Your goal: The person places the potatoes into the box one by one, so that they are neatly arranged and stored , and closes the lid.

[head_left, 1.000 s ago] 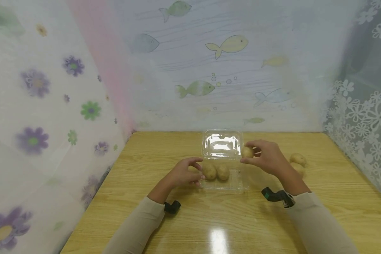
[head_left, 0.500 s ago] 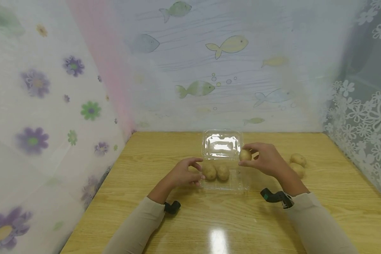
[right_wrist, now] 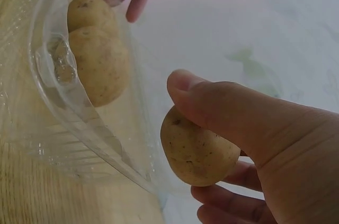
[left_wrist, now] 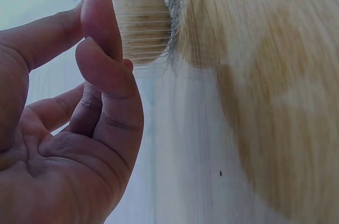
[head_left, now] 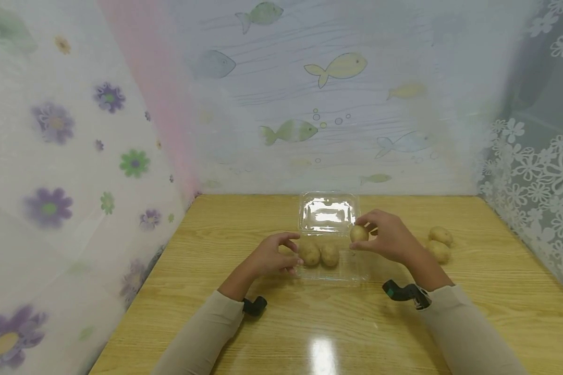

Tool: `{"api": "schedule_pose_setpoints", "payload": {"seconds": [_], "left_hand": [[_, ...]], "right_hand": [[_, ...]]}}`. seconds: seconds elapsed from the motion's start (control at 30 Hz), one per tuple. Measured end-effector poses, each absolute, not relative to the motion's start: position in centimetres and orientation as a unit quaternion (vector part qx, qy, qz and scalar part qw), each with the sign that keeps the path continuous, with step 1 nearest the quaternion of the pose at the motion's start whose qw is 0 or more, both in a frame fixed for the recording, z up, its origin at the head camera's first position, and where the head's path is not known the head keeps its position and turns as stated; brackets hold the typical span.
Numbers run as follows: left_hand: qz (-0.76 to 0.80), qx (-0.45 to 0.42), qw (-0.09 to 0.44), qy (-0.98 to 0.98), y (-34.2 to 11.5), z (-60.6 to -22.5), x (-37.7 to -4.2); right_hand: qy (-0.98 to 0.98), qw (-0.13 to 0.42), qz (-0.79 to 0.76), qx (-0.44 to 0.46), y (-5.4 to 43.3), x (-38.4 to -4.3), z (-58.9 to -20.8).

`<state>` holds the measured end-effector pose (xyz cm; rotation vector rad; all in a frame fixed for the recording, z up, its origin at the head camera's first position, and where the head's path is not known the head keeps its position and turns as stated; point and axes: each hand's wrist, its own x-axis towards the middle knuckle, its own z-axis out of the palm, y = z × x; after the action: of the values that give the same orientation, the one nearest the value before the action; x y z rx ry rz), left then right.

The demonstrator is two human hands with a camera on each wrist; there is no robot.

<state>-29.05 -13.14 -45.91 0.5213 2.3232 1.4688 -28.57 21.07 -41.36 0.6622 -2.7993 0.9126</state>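
Loading step seemingly in hand. Right hand (head_left: pixel 387 237) pinches potato (right_wrist: pixel 198 147) between thumb and fingers, at right side of open clear box (head_left: pixel 349 268). Two potatoes (head_left: pixel 320 254) already inside; two spare potatoes (head_left: pixel 439 244) lie on table (head_left: pixel 492 302) beyond right hand. Left hand (head_left: pixel 269 256) at box's left wall; cannot tell if gripping. Next move likely calls for lowering held potato into right-hand space, then releasing.

We see 2 beige fabric sleeves (head_left: pixel 197 333) cropped in head view; left wrist view crops clear rectangular plastic box (head_left: pixel 349 266).
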Motion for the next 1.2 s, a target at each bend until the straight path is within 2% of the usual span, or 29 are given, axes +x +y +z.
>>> {"api": "schedule_pose_setpoints", "payload": {"seconds": [0.43, 1.2], "left_hand": [[0.519, 0.183, 0.170, 0.817, -13.1, -45.8, -28.9], [0.513, 0.186, 0.171, 0.820, -13.0, -45.6, -28.7]], "right_hand": [[-0.932, 0.082, 0.266, 0.231, 20.5, -28.3, -41.6], [-0.941, 0.060, 0.241, 0.231, 19.8, -28.1, -42.0]]}}
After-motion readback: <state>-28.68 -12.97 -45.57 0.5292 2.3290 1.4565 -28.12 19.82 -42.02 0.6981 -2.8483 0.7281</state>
